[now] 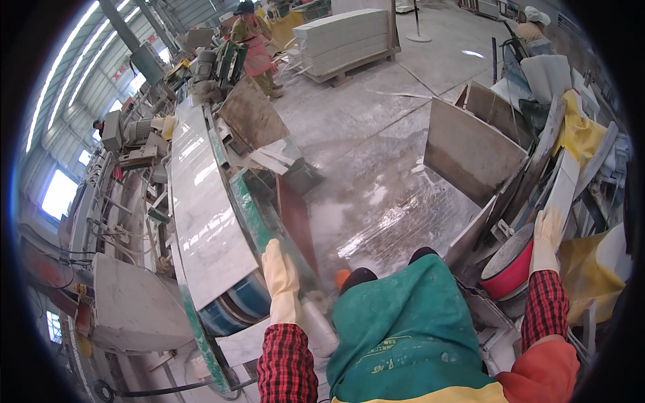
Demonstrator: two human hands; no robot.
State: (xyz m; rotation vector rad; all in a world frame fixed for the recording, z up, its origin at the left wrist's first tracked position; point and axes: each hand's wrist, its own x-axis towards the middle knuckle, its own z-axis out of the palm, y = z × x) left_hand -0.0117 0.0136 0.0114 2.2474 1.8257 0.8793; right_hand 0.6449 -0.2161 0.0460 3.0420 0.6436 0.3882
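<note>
My left hand [281, 282], in a cream rubber glove, has its fingers stretched out beside the green side rail [250, 209] of a roller conveyor. It is nearest the front end of a long, glossy white stone slab [205, 201], which lies on the blue rollers [250, 295]. On the right, my right hand [547, 236], gloved alike, reaches forward with fingers extended against the lower end of a white stone strip [566, 183]. Whether its thumb goes round the strip is hidden. Next to that hand is a red-sided round tub or drum [505, 285].
Brown-grey slabs [470, 151] lean at the right, near yellow cloth [574, 127]. A stone block stack [342, 41] stands on a pallet behind. A co-worker [254, 43] in a pink apron stands beyond the conveyor. Ahead lies wet floor [383, 221]; a reddish board [295, 218] stands beside the rail.
</note>
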